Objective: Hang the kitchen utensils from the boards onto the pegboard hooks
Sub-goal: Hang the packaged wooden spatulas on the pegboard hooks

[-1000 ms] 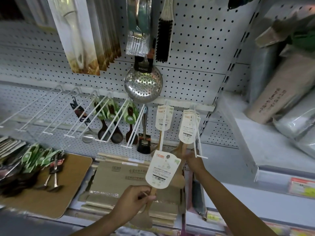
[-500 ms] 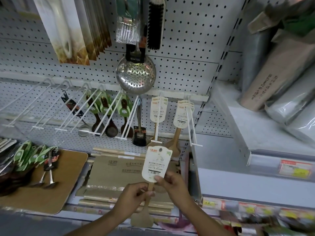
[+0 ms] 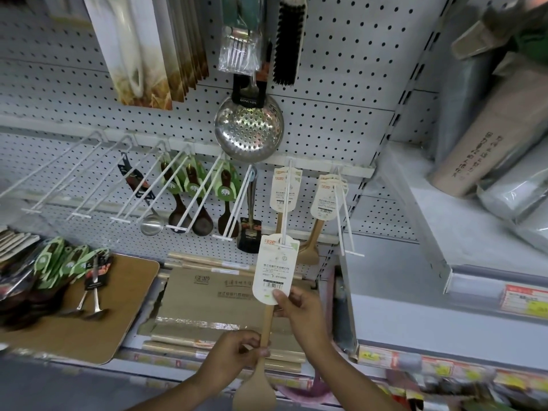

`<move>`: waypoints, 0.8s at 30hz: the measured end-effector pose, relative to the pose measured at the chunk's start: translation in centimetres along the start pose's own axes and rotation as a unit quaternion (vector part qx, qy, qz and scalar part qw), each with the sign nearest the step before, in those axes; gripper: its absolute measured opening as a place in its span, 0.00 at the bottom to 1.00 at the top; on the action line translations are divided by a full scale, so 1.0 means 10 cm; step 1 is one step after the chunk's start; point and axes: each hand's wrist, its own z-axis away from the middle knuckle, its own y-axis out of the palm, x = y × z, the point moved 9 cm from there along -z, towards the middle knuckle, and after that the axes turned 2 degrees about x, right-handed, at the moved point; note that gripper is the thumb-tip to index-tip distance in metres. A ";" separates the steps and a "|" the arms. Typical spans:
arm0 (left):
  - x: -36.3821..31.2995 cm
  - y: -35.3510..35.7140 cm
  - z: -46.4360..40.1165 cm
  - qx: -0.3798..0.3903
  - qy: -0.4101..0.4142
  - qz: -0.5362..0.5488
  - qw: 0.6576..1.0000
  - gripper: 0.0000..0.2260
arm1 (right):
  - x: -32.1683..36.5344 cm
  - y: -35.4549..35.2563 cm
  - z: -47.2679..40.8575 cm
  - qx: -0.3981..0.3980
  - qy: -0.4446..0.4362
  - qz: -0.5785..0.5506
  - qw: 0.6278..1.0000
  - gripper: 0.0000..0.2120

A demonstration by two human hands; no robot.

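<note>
I hold a wooden spatula (image 3: pixel 264 324) upright, its white card tag (image 3: pixel 275 268) on top and blade down. My left hand (image 3: pixel 234 355) grips the lower handle. My right hand (image 3: pixel 299 310) pinches the bottom of the tag and the upper handle. The tag's top touches the tip of a white pegboard hook (image 3: pixel 285 215) that carries one more tagged spatula (image 3: pixel 285 188). The hook to the right (image 3: pixel 344 221) bears several tagged spatulas (image 3: pixel 326 197). A brown board (image 3: pixel 98 318) at the left bears green-tagged spoons (image 3: pixel 62 262) and small steel ladles (image 3: pixel 95 292).
A steel skimmer (image 3: pixel 248 129) hangs above the hooks. Dark spoons (image 3: pixel 201 200), a ladle (image 3: pixel 151 223) and a black turner (image 3: pixel 249 232) hang on hooks to the left; the leftmost hooks (image 3: pixel 59 179) are bare. Flat cardboard boxes (image 3: pixel 213 298) lie below. A grey shelf (image 3: pixel 444 232) juts out at right.
My right hand left the right hook and took the spatula's tag. Both hands raised the spatula until the tag reached the hook's tip.
</note>
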 end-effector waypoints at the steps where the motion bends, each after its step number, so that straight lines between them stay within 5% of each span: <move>1: 0.04 -0.01 0.00 0.000 -0.002 -0.003 1.000 0.08 | -0.01 0.00 0.00 0.000 0.000 0.003 1.000 0.06; 9: 0.10 -0.07 -0.21 -0.009 -0.007 -0.004 1.000 0.03 | 0.00 0.01 -0.19 -0.011 -0.005 0.009 1.000 0.06; 24: -0.47 -0.21 -1.08 -0.027 0.037 -0.029 0.999 0.10 | 0.31 -0.21 -1.27 -0.080 -0.001 0.083 0.993 0.08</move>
